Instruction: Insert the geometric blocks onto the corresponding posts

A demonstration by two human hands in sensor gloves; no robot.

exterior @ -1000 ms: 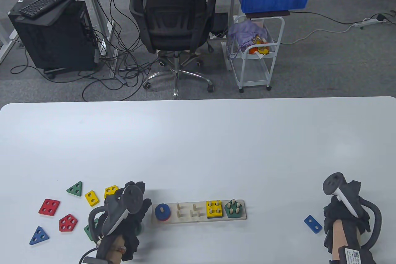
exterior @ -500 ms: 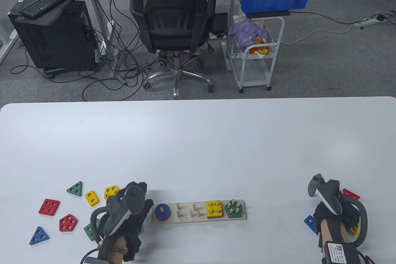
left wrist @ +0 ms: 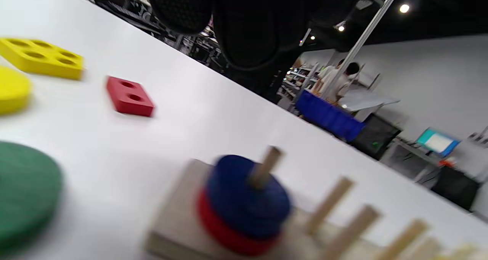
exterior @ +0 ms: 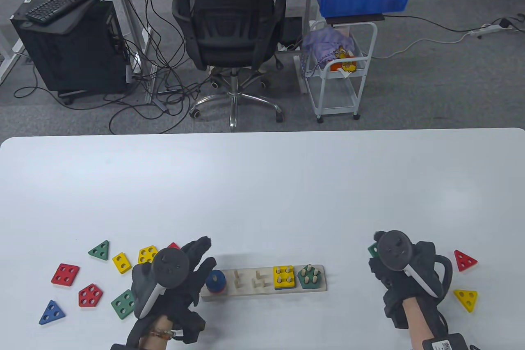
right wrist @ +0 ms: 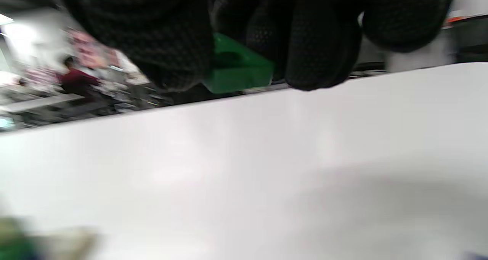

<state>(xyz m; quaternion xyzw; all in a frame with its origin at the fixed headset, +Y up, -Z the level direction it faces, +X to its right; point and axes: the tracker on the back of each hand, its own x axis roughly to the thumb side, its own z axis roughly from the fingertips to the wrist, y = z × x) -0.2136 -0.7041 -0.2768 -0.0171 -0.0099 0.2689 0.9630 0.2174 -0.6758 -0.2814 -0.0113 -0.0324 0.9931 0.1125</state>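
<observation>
The right hand (exterior: 404, 274) holds a green block (right wrist: 237, 67) tight in its grip, up off the tabletop (exterior: 262, 186), well to the right of the wooden peg board (exterior: 262, 286). The board's long side runs left to right, and its pegs point up. The left hand (exterior: 176, 280) sits at the board's left end by the blue ring (exterior: 215, 279), fingers spread, holding nothing.

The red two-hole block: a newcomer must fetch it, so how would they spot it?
Start at the wooden peg board, then go to its left end where the left hand hovers. Just beyond the fingers lies the red two-hole block, beside the yellow four-hole square; it's the only red piece with two holes.
</observation>
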